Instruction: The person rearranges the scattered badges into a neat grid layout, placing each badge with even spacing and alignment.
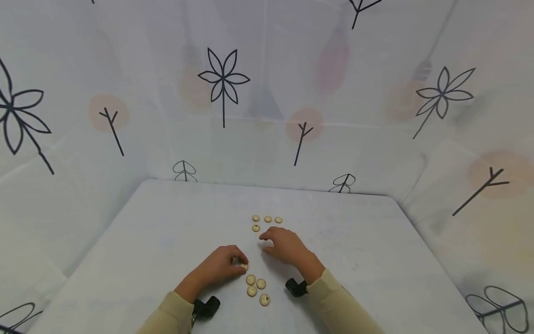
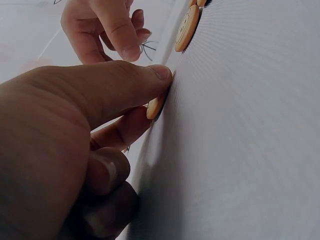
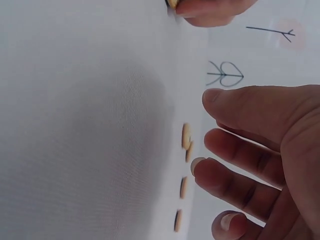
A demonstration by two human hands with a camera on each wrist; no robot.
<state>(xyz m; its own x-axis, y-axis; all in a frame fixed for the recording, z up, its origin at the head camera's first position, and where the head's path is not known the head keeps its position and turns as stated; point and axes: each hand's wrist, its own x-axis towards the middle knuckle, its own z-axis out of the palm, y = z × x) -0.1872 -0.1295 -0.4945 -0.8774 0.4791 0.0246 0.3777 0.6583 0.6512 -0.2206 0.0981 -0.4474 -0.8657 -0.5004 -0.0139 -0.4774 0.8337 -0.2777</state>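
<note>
My left hand (image 1: 221, 266) pinches a small pale wooden disc (image 1: 244, 266) between thumb and index finger, low at the table surface. In the left wrist view, the edge of that disc (image 2: 155, 107) shows beneath the thumb. Close to this hand, on its near side, lie several similar discs (image 1: 251, 291) with dark marks on their faces. My right hand (image 1: 285, 246) hovers over the table with its fingers loosely bent and nothing held. Just beyond it sit several more discs (image 1: 268, 219), three in a row and one below the row's left end.
The white tabletop (image 1: 167, 232) stretches to a back edge against a pale cloth (image 1: 258, 153) printed with leaves and twigs. Black strapped-on pieces (image 1: 206, 307) sit at both wrists, by the cream sleeves (image 1: 168, 313).
</note>
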